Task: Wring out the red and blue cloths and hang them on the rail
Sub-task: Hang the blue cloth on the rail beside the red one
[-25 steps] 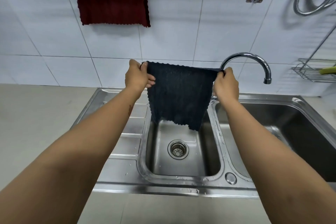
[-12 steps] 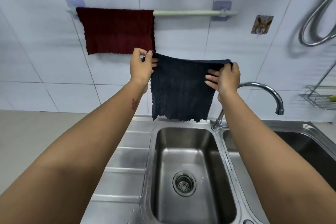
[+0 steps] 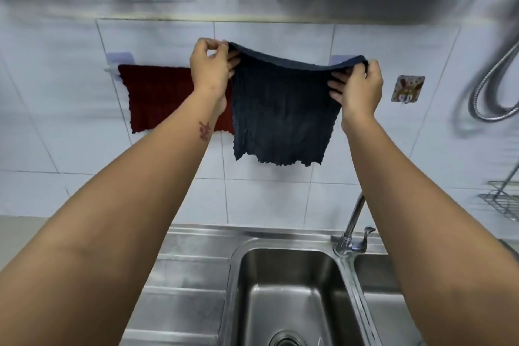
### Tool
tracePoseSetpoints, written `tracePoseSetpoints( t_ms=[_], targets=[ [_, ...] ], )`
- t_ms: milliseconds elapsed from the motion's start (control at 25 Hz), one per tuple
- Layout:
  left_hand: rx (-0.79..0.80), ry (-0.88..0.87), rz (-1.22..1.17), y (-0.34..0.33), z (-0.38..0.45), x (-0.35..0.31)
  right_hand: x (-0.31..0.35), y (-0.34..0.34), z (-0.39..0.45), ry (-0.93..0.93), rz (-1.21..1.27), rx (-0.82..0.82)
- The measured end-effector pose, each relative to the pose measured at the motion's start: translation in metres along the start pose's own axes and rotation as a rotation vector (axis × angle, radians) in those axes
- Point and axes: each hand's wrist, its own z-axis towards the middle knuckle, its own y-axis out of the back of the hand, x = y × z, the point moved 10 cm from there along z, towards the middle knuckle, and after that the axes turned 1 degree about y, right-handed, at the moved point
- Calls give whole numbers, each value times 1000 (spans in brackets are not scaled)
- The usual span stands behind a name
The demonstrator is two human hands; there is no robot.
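One cloth done: red cloth draped over rail. Blue cloth spread just beside it, top corners pinched in left hand and right hand, above sink. Left to do, likely: draping blue over rail, letting go.

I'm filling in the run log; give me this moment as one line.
step: hanging blue cloth | left hand: pinches top corner | right hand: grips other corner | red cloth: on rail
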Motion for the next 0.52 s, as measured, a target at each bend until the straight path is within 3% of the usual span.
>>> tracePoseSetpoints(
  t_ms=[200,320,520],
  targets=[
    [8,-35,22,-17,34,-22,47,-25,30,313,-384,-13],
    [53,-52,111,-24,50,-14,49,-47,35,445,-674,92],
    [163,-236,585,-27,52,7,27,-61,29,683,-1057,153]
  ],
)
